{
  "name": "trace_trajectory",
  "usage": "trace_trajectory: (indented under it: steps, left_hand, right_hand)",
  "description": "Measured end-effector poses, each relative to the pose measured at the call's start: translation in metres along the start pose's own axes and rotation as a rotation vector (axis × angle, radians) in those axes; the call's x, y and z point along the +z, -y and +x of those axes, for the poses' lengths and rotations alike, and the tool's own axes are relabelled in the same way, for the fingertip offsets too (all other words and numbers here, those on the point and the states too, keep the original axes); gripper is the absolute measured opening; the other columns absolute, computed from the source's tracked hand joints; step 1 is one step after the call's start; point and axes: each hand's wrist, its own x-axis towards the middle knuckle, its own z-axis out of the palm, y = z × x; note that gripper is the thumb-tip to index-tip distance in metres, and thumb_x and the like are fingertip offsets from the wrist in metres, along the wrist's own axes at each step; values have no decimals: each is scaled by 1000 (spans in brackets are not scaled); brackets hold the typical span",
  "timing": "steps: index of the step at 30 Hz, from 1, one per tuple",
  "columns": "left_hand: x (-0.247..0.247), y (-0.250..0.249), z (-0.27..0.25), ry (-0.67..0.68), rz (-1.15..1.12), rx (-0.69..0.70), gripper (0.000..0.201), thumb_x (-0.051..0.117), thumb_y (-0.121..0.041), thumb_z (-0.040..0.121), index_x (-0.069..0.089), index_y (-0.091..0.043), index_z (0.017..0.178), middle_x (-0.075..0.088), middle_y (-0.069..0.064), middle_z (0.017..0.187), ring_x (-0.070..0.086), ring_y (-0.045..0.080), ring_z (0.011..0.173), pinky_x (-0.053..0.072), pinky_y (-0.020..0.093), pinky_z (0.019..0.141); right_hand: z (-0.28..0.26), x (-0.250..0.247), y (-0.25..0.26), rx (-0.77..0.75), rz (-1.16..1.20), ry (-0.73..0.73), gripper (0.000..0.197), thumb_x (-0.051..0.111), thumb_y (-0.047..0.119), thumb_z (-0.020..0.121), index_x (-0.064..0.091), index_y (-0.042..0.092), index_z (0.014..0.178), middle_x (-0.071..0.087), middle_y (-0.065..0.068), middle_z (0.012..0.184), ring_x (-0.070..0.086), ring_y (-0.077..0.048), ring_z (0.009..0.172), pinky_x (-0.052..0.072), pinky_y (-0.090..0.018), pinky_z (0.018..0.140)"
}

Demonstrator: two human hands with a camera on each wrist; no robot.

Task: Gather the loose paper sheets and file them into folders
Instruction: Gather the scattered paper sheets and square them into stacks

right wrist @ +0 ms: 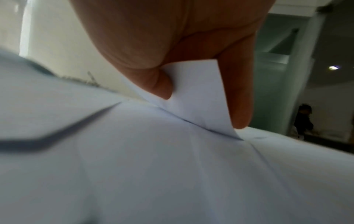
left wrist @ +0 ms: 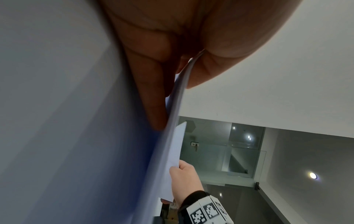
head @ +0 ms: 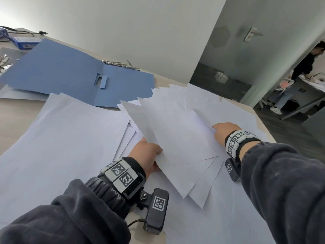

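Note:
Loose white sheets [head: 70, 138] cover most of the table. My left hand [head: 149, 154] holds a fanned bunch of sheets [head: 179, 138] by its left edge, thumb on top and fingers underneath; the left wrist view shows that bunch [left wrist: 176, 109] pinched between thumb and fingers. My right hand [head: 223, 131] pinches the corner of one sheet [right wrist: 199, 94] at the right of the fan, lifting it off the papers below. An open blue folder [head: 70, 74] lies flat at the back left of the table.
A blue device [head: 24, 42] with a black cable sits at the far left corner, with a metal binder clip mechanism [head: 4, 61] beside it. The table edge [head: 263, 120] runs on the right. Another person [head: 297, 76] stands in the doorway beyond a glass door [head: 237, 59].

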Motion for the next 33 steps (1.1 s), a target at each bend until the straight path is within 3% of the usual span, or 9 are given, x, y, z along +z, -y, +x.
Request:
trace_trajectory:
  steps: [5, 7, 11, 13, 16, 19, 23, 29, 33]
  left_hand:
    - [-1, -1, 0, -8, -10, -24, 42, 39, 11, 91, 57, -8, 124, 66, 23, 117, 66, 42, 100, 55, 58, 83]
    - [-1, -2, -1, -6, -28, -33, 36, 43, 5, 94, 56, -8, 126, 66, 23, 113, 65, 40, 94, 57, 53, 78]
    - [1, -1, -7, 53, -16, 6, 29, 57, -28, 99, 59, -18, 126, 73, 13, 112, 71, 36, 98, 57, 61, 75]
    - [1, 1, -10, 52, 38, 42, 29, 60, -21, 98, 58, -16, 126, 74, 13, 109, 72, 37, 95, 59, 57, 70]
    - [1, 3, -12, 28, 102, 74, 34, 53, 3, 95, 56, -8, 126, 71, 18, 108, 69, 38, 91, 58, 45, 60]
    - [1, 3, -18, 9, 160, 91, 39, 47, 12, 91, 57, -5, 124, 70, 21, 105, 68, 40, 91, 57, 48, 74]
    - [-2, 3, -32, 11, 240, 100, 37, 46, 15, 87, 60, -3, 116, 69, 27, 102, 67, 46, 89, 54, 63, 84]
    - [3, -3, -59, 130, 278, 177, 36, 50, 18, 84, 63, -4, 110, 72, 23, 99, 69, 40, 82, 57, 48, 75]
    - [12, -16, -75, 208, 315, 247, 45, 65, 3, 62, 66, 1, 107, 73, 23, 97, 71, 36, 78, 59, 44, 72]
  right_hand:
    - [-41, 10, -7, -214, 409, -41, 46, 39, 18, 105, 53, 44, 140, 49, 5, 152, 47, -20, 137, 31, -24, 114]
    - [-66, 16, -4, -355, 433, 53, 56, 39, 6, 101, 52, 42, 141, 43, 10, 155, 38, -13, 143, 18, -16, 117]
    - [-105, 24, -1, -484, 415, 125, 68, 33, -6, 96, 47, 36, 146, 32, 14, 160, 26, -5, 148, 3, -4, 111]
    - [-123, 25, 1, -505, 444, 106, 69, 32, -7, 95, 46, 37, 147, 30, 14, 160, 25, -4, 148, 1, -1, 108]
    - [-149, 28, 2, -518, 481, 127, 75, 35, -4, 93, 37, 43, 151, 27, 18, 161, 21, -3, 149, 6, -12, 117]
    - [-167, 30, -6, -447, 562, 148, 72, 43, 4, 92, 34, 45, 151, 23, 20, 162, 22, -3, 148, 16, -13, 113]
    - [-177, 37, -29, -220, 867, 55, 51, 51, 18, 100, 45, 33, 148, 37, 9, 157, 35, -9, 144, 27, -16, 107]
    - [-176, 42, -39, 93, 1424, 41, 62, 61, 42, 95, 37, 28, 151, 57, 0, 130, 57, -22, 117, 49, -35, 96]
    - [-186, 31, -36, 67, 1764, 71, 61, 67, 55, 88, 53, 21, 137, 67, 1, 128, 63, -25, 116, 49, -50, 103]
